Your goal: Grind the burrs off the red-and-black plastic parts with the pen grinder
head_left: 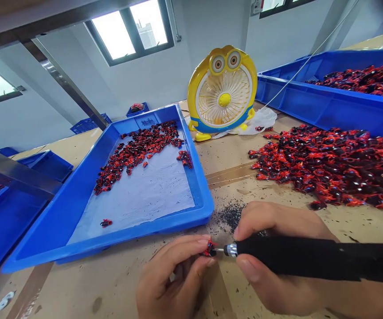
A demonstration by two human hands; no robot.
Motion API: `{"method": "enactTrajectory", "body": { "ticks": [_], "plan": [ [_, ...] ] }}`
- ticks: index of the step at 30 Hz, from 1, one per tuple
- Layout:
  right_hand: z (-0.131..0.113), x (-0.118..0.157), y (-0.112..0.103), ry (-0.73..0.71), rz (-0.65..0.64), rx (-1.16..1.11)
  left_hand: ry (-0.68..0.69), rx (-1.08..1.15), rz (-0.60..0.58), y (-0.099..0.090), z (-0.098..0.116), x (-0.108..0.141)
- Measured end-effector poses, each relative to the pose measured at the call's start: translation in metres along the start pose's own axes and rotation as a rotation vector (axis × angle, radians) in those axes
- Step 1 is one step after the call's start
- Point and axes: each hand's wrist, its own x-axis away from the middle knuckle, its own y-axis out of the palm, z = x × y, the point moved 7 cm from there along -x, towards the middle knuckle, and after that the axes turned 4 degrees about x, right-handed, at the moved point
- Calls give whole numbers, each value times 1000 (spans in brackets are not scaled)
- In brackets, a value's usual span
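Between thumb and fingers, my left hand (174, 274) pinches a small red and black plastic part (209, 250). My right hand (278, 221) is wrapped round a black electric screwdriver or rotary tool (287, 257); which of the two I cannot tell. Its thin metal tip touches, or nearly touches, the part. Just beyond my hands lie black shavings (233, 215) on the brown table cover. A blue tray (200, 177) lined with white paper stands to the left, with many similar parts (138, 148) inside. On the right is a big heap of red and black parts (338, 164).
A yellow cartoon-shaped fan (223, 99) stands at the back, its white cord running up to the right. Behind the heap is a large blue bin (307, 104) of parts. Metal frame bars (65, 84) cross the left side, near another blue bin (8, 235).
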Motion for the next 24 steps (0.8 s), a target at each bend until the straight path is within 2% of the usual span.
{"method": "enactTrajectory", "body": {
  "ticks": [5, 20, 24],
  "plan": [
    [-6, -5, -4, -64, -29, 36, 0, -20, -8, -2, -1, -1],
    [-3, 0, -1, -5, -21, -7, -44, -113, 33, -5, -2, 0],
    [3, 5, 0, 60, 14, -30, -44, -126, 27, -6, -2, 1]
  ]
}}
